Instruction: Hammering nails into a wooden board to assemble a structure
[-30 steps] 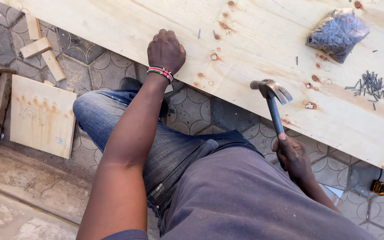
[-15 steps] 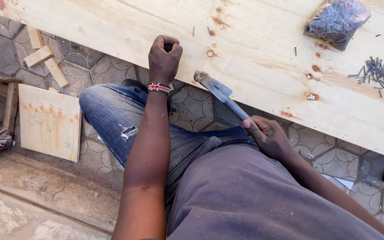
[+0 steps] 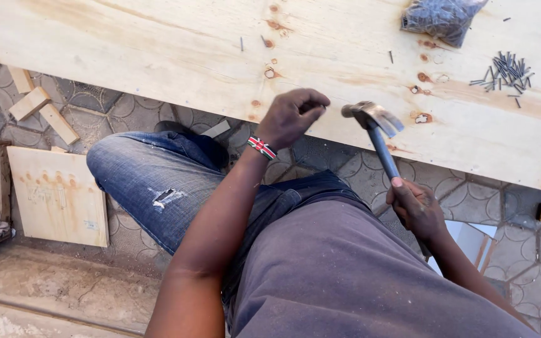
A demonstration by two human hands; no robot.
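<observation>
Moved: hammer (image 3: pixel 370 119) head now beside left hand (image 3: pixel 292 117), fingers pinched at board (image 3: pixel 158 56) edge; right hand (image 3: pixel 416 206) grips handle. Nail bag (image 3: pixel 439 19) top right, loose nails (image 3: pixel 505 70) nearby.

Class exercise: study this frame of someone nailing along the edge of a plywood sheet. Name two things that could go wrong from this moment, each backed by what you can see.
1. The left hand pinches at the plywood sheet edge, right beside the hammer head; a stray blow could likely hit the fingers.
2. Loose nails lie scattered on the sheet; hammering might jolt them off onto the paving.
</observation>
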